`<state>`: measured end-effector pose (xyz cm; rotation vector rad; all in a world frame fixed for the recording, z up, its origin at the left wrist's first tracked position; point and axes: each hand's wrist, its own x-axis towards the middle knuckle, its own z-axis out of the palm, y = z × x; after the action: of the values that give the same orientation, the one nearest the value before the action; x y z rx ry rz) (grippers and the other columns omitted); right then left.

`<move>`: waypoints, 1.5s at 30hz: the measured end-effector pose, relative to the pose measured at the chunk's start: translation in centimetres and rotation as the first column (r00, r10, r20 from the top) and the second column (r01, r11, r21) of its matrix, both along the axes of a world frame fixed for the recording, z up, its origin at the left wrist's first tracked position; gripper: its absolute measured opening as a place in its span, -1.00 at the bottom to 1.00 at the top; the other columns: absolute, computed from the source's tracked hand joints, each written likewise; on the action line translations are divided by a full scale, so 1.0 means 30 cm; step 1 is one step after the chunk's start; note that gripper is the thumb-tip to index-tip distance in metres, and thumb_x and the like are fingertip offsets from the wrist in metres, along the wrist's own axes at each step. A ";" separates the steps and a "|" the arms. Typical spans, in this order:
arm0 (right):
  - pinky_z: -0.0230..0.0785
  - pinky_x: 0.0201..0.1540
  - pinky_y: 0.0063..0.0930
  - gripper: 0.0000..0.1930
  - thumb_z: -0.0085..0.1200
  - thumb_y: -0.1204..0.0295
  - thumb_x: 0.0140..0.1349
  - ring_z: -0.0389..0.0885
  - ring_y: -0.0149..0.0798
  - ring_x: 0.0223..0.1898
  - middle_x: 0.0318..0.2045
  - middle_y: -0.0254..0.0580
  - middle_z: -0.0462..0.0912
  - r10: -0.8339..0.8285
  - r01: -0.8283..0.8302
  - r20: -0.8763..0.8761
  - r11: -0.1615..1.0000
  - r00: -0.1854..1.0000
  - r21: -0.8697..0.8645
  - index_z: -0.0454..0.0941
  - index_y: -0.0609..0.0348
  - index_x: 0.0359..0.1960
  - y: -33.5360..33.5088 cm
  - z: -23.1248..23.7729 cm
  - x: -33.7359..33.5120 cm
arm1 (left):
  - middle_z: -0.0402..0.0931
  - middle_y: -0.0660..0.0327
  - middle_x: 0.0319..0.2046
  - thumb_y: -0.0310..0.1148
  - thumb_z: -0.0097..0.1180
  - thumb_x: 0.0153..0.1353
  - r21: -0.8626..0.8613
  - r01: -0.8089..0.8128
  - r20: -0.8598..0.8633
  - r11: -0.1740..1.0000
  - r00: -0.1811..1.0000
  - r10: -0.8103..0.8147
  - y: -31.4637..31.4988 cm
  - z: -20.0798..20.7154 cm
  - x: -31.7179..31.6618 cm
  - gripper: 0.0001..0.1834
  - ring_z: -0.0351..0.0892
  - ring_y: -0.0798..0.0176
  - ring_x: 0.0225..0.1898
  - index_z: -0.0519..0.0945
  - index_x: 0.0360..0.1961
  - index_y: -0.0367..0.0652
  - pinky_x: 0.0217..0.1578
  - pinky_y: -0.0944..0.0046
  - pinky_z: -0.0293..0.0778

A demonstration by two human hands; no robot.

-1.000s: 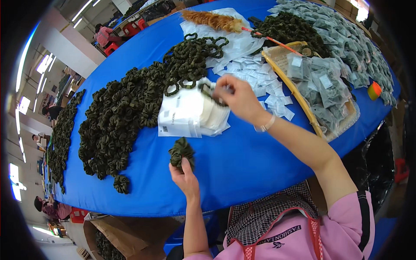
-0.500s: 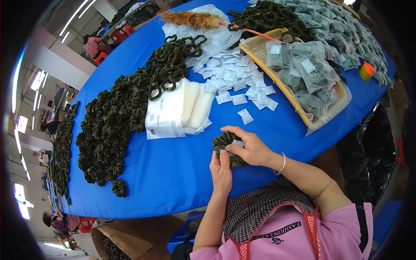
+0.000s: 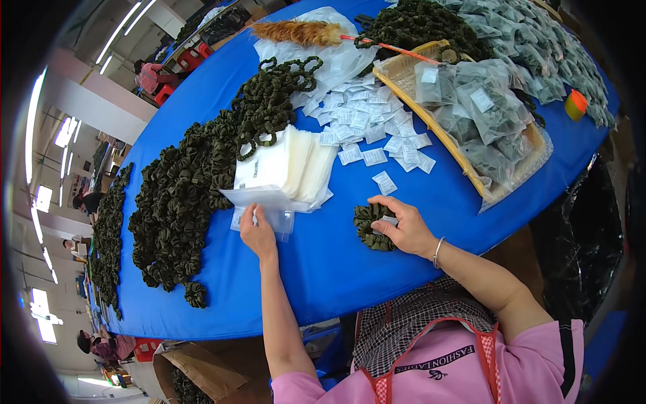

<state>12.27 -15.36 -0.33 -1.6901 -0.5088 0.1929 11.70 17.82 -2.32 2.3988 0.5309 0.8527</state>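
With left fingers (image 3: 250, 213), pinched a clear plastic bag (image 3: 261, 196); with right fingers (image 3: 389, 203), clasped a green scrunchie (image 3: 365, 229) and white sachet (image 3: 387, 220), near side of the table (image 3: 323, 273). Judged the scrunchie light, soft, best gripped across its width.

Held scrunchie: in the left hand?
No: the right hand holds the dark green scrunchie, while the left hand touches a clear plastic bag.
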 end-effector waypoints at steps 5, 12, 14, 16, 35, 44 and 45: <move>0.41 0.00 -0.34 -0.57 0.18 0.34 0.19 0.57 -0.11 -0.04 -0.05 -0.06 0.57 -0.009 0.009 0.020 1.000 1.000 0.003 0.42 0.17 0.07 0.006 -0.018 -0.009 | 0.58 0.12 -0.35 -0.37 0.22 0.09 0.116 -0.033 -0.097 0.993 0.994 0.044 -0.130 0.007 -0.048 -0.85 0.52 0.07 -0.24 0.66 -0.39 -0.24 -0.20 0.18 0.41; 0.40 0.00 -0.40 -0.60 0.19 0.42 0.16 0.57 -0.25 -0.09 -0.12 -0.13 0.59 -0.179 0.185 -0.050 0.974 0.982 0.133 0.44 0.18 0.05 -0.034 0.039 -0.011 | 0.51 0.14 -0.48 -0.41 0.22 0.06 0.059 0.266 -0.225 0.962 0.943 -0.246 -0.308 0.075 -0.226 -0.92 0.51 0.05 -0.37 0.67 -0.42 -0.16 -0.34 0.14 0.41; 0.40 0.00 -0.42 -0.60 0.19 0.46 0.16 0.57 -0.29 -0.10 -0.13 -0.16 0.59 -0.168 0.194 -0.127 0.954 0.978 0.231 0.44 0.19 0.04 -0.062 0.101 -0.039 | 0.50 0.16 -0.49 -0.40 0.24 0.04 0.023 0.370 -0.177 0.929 0.916 -0.360 -0.418 0.074 -0.298 -0.91 0.51 0.06 -0.40 0.68 -0.40 -0.16 -0.38 0.14 0.41; 0.40 0.00 -0.44 -0.60 0.20 0.48 0.14 0.57 -0.32 -0.10 -0.13 -0.20 0.59 -0.076 0.143 -0.207 0.933 0.975 0.330 0.45 0.20 0.03 -0.087 0.162 -0.090 | 0.51 0.16 -0.49 -0.41 0.24 0.03 0.031 0.368 -0.215 0.929 0.910 -0.353 -0.485 0.075 -0.334 -0.89 0.52 0.09 -0.40 0.68 -0.39 -0.15 -0.39 0.16 0.41; 0.42 -0.26 -0.16 -0.60 0.14 0.25 0.15 0.56 0.04 -0.22 -0.26 -0.06 0.52 0.456 -0.328 0.313 0.863 0.833 -0.384 0.36 0.13 -0.04 0.012 0.025 -0.160 | 0.47 0.08 -0.42 -0.50 0.01 0.19 0.008 0.308 -0.317 0.951 0.903 -0.289 -0.439 0.089 -0.288 -0.96 0.49 -0.05 -0.35 0.47 -0.35 -0.23 -0.36 0.07 0.38; 0.40 -0.22 -0.09 -0.62 0.14 0.28 0.15 0.53 0.06 -0.19 -0.23 -0.02 0.57 0.228 -0.111 0.270 0.915 0.935 -0.389 0.37 0.17 -0.06 0.075 0.023 -0.193 | 0.46 0.10 -0.41 -0.62 0.00 0.07 0.218 0.586 -0.326 0.781 0.798 -0.508 -0.414 0.157 -0.329 -0.87 0.47 -0.02 -0.34 0.49 -0.33 -0.23 -0.32 0.09 0.38; 0.39 -0.22 -0.09 -0.62 0.13 0.29 0.16 0.52 0.07 -0.20 -0.23 -0.02 0.57 0.228 -0.105 0.280 0.914 0.933 -0.393 0.37 0.18 -0.05 0.080 0.028 -0.191 | 0.46 0.11 -0.42 -0.61 0.01 0.08 0.210 0.526 -0.346 0.824 0.828 -0.441 -0.417 0.155 -0.334 -0.88 0.47 -0.01 -0.35 0.49 -0.33 -0.23 -0.33 0.09 0.38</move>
<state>6.54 -12.97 0.51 -2.0651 -0.9110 0.1453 1.68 5.29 2.31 2.7663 -0.1451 0.3769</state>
